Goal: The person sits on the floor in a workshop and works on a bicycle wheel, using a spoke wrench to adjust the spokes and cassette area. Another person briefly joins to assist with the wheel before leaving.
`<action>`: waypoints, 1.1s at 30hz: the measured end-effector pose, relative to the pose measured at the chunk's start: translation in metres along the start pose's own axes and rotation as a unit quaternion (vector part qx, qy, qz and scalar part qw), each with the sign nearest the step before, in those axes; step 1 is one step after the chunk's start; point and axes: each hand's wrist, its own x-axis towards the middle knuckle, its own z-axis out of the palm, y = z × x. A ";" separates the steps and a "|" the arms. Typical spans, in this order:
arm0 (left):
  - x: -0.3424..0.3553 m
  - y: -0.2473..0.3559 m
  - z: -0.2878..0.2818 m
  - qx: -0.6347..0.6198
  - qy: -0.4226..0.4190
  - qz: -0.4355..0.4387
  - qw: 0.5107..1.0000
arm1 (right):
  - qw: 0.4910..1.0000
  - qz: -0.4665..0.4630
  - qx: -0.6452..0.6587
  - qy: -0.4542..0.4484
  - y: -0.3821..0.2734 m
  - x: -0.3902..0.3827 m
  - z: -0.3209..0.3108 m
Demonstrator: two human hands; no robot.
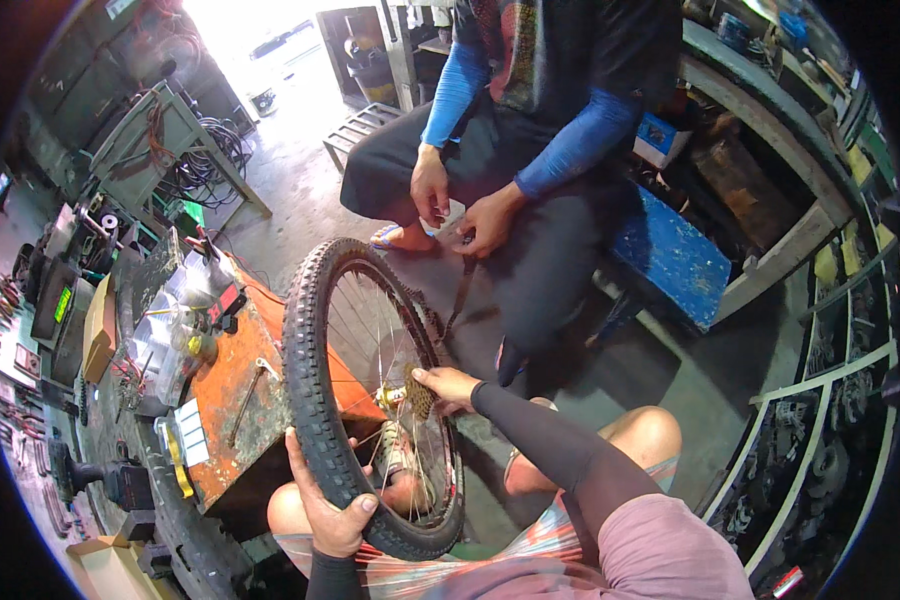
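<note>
A bicycle wheel (315, 370) with a knobby black tyre stands upright between my knees, tilted a little. My left hand (330, 512) is wrapped round the lower near part of the tyre, thumb on the tread. Beside the hub, my right hand (450, 388) grips the edge of a brownish sprocket cassette (419, 396), thumb on top; its other fingers are partly hidden. Whether the cassette sits fully on the hub, I cannot tell. Thin spokes (368, 318) run from the hub to the rim.
Left of the wheel is an orange-topped worn bench (232, 385) with a wrench (250, 400), and clear containers. A cordless drill (120, 482) lies farther left. Opposite, a seated person in blue sleeves (580, 140) holds a small greyish piece. A blue bench (670, 255) and metal rack (820, 390) stand right.
</note>
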 end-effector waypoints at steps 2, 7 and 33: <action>-0.001 -0.002 -0.001 -0.002 0.005 0.004 1.000 | 0.992 -0.121 -0.028 -0.028 0.007 -0.007 -0.001; -0.001 -0.002 -0.001 0.000 0.007 0.006 1.000 | 0.813 -0.452 -0.358 0.085 0.019 -0.025 -0.004; 0.001 0.000 -0.009 -0.008 0.001 0.006 1.000 | 0.994 -0.039 -0.049 0.088 -0.014 -0.036 0.012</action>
